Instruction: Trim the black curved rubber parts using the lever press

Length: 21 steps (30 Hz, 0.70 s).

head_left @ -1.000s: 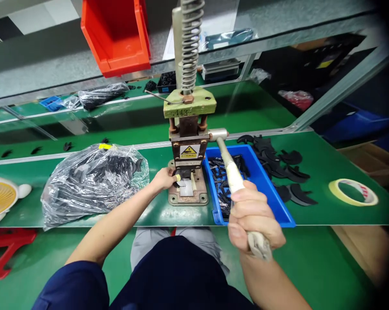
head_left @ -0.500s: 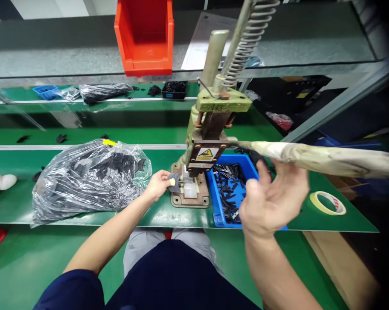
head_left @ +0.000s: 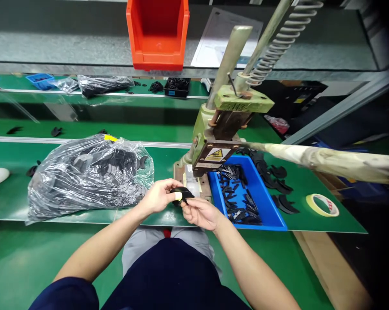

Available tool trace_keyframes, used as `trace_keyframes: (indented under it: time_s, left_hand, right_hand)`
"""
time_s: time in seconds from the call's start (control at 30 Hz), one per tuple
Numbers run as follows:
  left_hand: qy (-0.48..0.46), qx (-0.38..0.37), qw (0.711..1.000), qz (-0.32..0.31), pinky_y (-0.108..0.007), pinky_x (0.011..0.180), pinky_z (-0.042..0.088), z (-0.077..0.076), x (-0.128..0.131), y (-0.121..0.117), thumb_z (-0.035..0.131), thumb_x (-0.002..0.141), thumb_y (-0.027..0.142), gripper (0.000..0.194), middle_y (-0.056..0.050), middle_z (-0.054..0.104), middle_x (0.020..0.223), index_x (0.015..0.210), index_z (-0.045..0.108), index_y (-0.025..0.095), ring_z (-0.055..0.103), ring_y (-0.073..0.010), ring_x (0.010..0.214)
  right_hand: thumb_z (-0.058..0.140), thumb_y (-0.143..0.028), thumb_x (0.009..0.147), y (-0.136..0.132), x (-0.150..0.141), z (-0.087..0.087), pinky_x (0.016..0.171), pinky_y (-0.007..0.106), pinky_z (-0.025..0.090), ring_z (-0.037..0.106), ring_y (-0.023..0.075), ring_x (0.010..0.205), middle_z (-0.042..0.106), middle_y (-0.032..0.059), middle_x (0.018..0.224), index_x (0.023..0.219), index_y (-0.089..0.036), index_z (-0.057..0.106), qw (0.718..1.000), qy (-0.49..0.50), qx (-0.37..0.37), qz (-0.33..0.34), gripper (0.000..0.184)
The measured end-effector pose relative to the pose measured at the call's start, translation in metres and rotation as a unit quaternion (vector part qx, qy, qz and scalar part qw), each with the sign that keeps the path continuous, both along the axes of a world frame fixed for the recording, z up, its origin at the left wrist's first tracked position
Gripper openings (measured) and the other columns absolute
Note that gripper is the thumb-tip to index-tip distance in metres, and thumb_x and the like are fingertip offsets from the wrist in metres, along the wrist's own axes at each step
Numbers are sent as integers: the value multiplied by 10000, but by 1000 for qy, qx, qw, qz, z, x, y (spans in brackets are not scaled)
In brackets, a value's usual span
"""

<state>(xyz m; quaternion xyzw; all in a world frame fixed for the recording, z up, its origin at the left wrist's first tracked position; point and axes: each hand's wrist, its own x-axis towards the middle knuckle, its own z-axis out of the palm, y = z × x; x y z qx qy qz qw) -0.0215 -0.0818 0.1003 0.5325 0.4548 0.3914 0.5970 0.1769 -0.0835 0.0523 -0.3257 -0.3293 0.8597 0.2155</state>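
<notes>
Both hands meet in front of the hand press (head_left: 218, 142), just below its base. My left hand (head_left: 158, 196), with a yellow wrap on the thumb, pinches a small curved black part (head_left: 181, 193). My right hand (head_left: 199, 212) grips the same part from the right, fingers curled. The press's long wrapped lever (head_left: 326, 158) juts out to the right with no hand on it.
A blue tray (head_left: 265, 202) of small black pieces sits right of the press, with loose curved black parts (head_left: 278, 183) and a tape roll (head_left: 322, 204) beyond. A clear bag of black parts (head_left: 87, 174) lies left. An orange bin (head_left: 157, 32) hangs above.
My right hand let go of the lever, which rose, and came down to the black part. My left hand drew that part out of the press toward me.
</notes>
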Motion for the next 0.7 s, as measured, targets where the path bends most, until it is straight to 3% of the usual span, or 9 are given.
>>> trace_keyframes:
  time_s: [0.2, 0.5, 0.7]
  left_hand:
    - [-3, 2, 999, -50, -259, 724, 529, -5, 0, -2, 742, 738, 234, 257, -72, 744, 907, 978, 744, 142, 674, -167, 779]
    - [65, 52, 995, -59, -248, 723, 521, 8, -1, -10, 690, 768, 205, 228, -55, 750, 882, 975, 768, 154, 674, -172, 769]
    - [78, 57, 994, -46, -283, 783, 540, 11, 0, -4, 689, 790, 216, 273, -83, 735, 979, 1054, 731, 156, 684, -204, 876]
  right_hand:
    - [776, -410, 713, -15, -5, -7, 422, 178, 153, 310, 34, 482, 391, -68, 579, 837, -130, 603, 997, 67, -32, -18, 352]
    - [760, -333, 774, -32, -12, 7, 450, 179, 175, 354, 24, 514, 492, -30, 605, 873, -118, 642, 996, 36, -2, -81, 265]
    - [783, -399, 734, -30, -16, 3, 423, 172, 176, 307, 33, 514, 431, -52, 598, 871, -141, 627, 993, 64, -33, -92, 332]
